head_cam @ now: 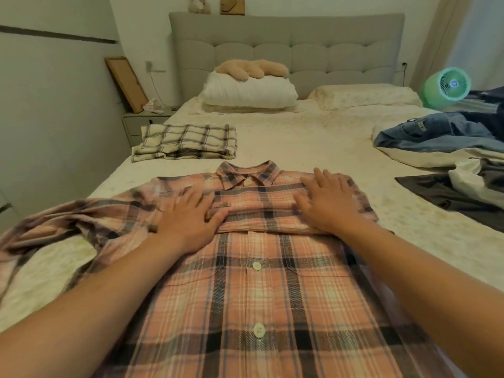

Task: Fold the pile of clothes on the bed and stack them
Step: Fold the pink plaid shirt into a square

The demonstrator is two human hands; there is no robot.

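A pink and black plaid shirt (259, 290) lies buttoned, front up, on the bed (300, 143), collar pointing away from me. Its right sleeve is folded across the chest; its left sleeve trails off to the left, rumpled. My left hand (188, 216) lies flat with straight fingers on the shirt's left chest. Flat as well, my right hand (327, 200) presses the folded sleeve near the right shoulder. A folded cream plaid garment (185, 143) sits beyond the shirt at the left. An unfolded pile of denim, white and dark clothes (450, 148) lies at the right.
Two pillows (248, 91) and a plush toy lie against the grey headboard. A green fan (447, 87) stands at the right edge of the bed. At the far left, a nightstand (141, 121) holds a leaning frame. The wall is close on the left.
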